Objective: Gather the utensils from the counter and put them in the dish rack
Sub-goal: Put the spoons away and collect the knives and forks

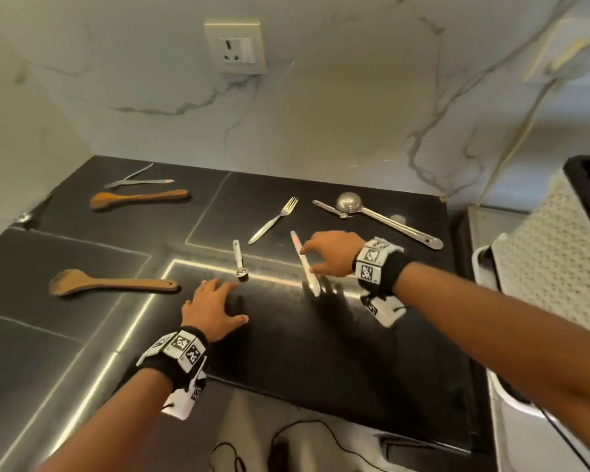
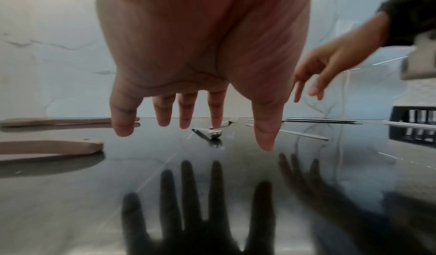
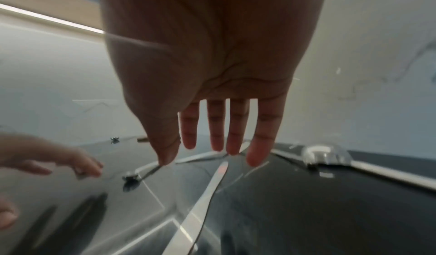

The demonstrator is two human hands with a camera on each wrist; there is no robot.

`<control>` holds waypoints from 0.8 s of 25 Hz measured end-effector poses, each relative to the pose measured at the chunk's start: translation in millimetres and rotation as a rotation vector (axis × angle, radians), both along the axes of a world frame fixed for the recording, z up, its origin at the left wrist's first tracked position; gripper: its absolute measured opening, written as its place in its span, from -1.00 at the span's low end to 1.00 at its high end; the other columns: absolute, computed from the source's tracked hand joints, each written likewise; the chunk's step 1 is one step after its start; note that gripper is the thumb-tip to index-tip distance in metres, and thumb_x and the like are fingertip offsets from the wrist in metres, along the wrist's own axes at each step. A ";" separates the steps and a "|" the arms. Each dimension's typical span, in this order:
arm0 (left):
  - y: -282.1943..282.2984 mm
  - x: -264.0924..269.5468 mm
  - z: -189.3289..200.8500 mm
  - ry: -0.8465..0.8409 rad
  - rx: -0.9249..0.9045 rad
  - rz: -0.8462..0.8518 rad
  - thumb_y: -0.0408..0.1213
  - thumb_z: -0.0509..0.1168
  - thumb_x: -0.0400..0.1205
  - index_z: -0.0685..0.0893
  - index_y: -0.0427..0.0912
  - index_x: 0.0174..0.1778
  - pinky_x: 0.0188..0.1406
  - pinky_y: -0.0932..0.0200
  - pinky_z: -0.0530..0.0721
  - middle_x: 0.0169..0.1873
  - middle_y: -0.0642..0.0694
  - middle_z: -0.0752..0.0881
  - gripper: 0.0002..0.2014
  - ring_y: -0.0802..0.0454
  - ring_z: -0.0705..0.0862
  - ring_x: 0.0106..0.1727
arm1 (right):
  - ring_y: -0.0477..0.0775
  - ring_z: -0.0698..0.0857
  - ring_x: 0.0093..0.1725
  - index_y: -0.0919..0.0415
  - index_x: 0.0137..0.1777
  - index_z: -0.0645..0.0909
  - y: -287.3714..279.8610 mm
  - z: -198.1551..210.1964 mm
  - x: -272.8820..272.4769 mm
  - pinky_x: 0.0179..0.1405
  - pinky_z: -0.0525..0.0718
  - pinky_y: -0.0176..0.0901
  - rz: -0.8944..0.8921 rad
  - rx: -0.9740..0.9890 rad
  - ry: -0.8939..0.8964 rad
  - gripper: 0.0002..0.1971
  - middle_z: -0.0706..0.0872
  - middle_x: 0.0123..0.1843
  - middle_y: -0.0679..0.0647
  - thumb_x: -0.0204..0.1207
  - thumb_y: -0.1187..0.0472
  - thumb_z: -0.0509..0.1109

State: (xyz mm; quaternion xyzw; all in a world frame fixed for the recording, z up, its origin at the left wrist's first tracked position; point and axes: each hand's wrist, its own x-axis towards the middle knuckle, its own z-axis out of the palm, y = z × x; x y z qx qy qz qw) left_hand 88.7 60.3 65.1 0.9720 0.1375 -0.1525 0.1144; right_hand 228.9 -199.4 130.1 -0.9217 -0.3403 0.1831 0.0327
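Observation:
Steel and wooden utensils lie scattered on the black counter (image 1: 321, 352). My right hand (image 1: 309, 258) hovers open just above a table knife (image 1: 308, 271), thumb and forefinger on either side of its handle, gripping nothing. The right wrist view shows the straight fingers (image 3: 235, 139) over the knife (image 3: 200, 203). My left hand (image 1: 232, 301) is open with spread fingers, low over the counter just short of a small steel utensil (image 1: 239, 258), also seen under the fingertips (image 2: 216, 117) as the small utensil (image 2: 210, 133). The black dish rack (image 1: 586, 178) stands at the far right.
A fork (image 1: 274, 220) and a steel ladle (image 1: 378, 218) lie behind the hands. Two wooden spoons (image 1: 113, 284) (image 1: 138, 199), steel tongs (image 1: 138, 180) and a spoon (image 1: 31, 212) lie to the left. A white perforated panel (image 1: 542, 267) stands beside the rack. A wall socket (image 1: 235, 49) sits above.

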 end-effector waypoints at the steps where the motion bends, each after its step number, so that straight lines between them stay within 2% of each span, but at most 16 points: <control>1: 9.8 2.3 -2.9 0.039 -0.013 0.021 0.19 0.54 0.34 0.31 0.18 0.64 0.57 -0.43 0.29 0.71 -0.07 0.20 -0.07 -0.17 0.10 0.74 | 0.17 0.65 0.34 -0.17 0.47 0.54 7.6 -15.3 1.2 0.22 0.68 0.16 -0.040 0.000 0.009 -0.50 0.62 0.38 0.01 0.51 -0.12 0.41; 4: 27.3 13.0 -8.8 0.114 -0.102 0.036 0.17 0.66 0.17 0.35 0.19 0.63 0.60 -0.37 0.30 0.73 -0.06 0.17 0.07 -0.21 0.14 0.73 | 0.17 0.57 0.41 -0.16 0.52 0.48 32.8 -36.5 16.8 0.26 0.65 0.19 -0.140 0.055 -0.004 -0.48 0.55 0.46 0.01 0.55 -0.03 0.38; 7: 28.2 19.5 -7.6 0.121 -0.101 0.018 0.12 0.69 0.17 0.44 0.13 0.60 0.60 -0.26 0.35 0.69 -0.09 0.26 0.03 -0.22 0.25 0.68 | 0.20 0.50 0.49 -0.10 0.57 0.47 66.1 -39.2 51.0 0.36 0.60 0.20 -0.163 0.114 -0.044 -0.44 0.49 0.57 0.01 0.55 0.23 0.29; 9: 28.5 21.1 -6.2 0.114 -0.096 0.007 0.11 0.69 0.18 0.48 0.11 0.58 0.54 -0.28 0.42 0.64 -0.09 0.32 0.00 -0.21 0.29 0.64 | 0.21 0.49 0.52 -0.05 0.56 0.51 91.6 -41.7 79.5 0.41 0.57 0.17 -0.149 0.113 -0.057 -0.43 0.50 0.58 0.03 0.54 0.33 0.27; 11: 26.9 21.1 -4.0 0.109 -0.118 0.003 0.11 0.69 0.17 0.49 0.11 0.56 0.44 -0.37 0.50 0.55 -0.07 0.38 -0.02 -0.22 0.33 0.59 | 0.24 0.53 0.47 -0.05 0.48 0.58 111.5 -46.0 102.0 0.37 0.61 0.18 -0.097 0.040 -0.089 -0.49 0.57 0.50 0.05 0.54 0.30 0.31; 13: 29.8 21.2 -4.5 0.126 -0.134 0.001 0.12 0.68 0.18 0.49 0.10 0.56 0.37 -0.42 0.53 0.48 -0.07 0.40 -0.02 -0.24 0.34 0.56 | 0.23 0.61 0.33 -0.07 0.33 0.68 131.6 -50.6 117.7 0.22 0.68 0.16 -0.032 -0.080 -0.140 -0.63 0.67 0.34 0.04 0.55 0.21 0.37; 16: 30.7 22.8 -3.1 0.159 -0.132 -0.014 0.13 0.66 0.21 0.47 0.12 0.56 0.36 -0.45 0.53 0.49 -0.07 0.37 -0.04 -0.26 0.28 0.58 | 0.16 0.67 0.11 -0.04 0.07 0.70 145.8 -49.4 128.8 0.05 0.70 0.11 0.016 -0.163 -0.193 -0.87 0.72 0.06 0.01 0.56 0.14 0.40; 18: 30.6 22.2 -1.0 0.165 -0.132 -0.021 0.13 0.65 0.24 0.46 0.13 0.55 0.36 -0.45 0.52 0.50 -0.06 0.35 -0.07 -0.26 0.26 0.59 | 0.12 0.67 -0.04 -0.01 -0.04 0.63 148.0 -44.0 131.0 -0.01 0.71 0.09 0.039 -0.147 -0.231 -0.97 0.73 -0.05 0.02 0.58 0.12 0.38; 20: 32.0 22.2 0.8 0.160 -0.131 -0.021 0.10 0.63 0.29 0.45 0.13 0.54 0.36 -0.40 0.54 0.50 -0.05 0.36 -0.12 -0.24 0.29 0.58 | 0.09 0.68 -0.11 -0.02 -0.03 0.62 151.0 -37.2 126.0 -0.03 0.70 0.04 -0.039 0.031 -0.232 -0.95 0.76 -0.07 0.01 0.58 0.06 0.39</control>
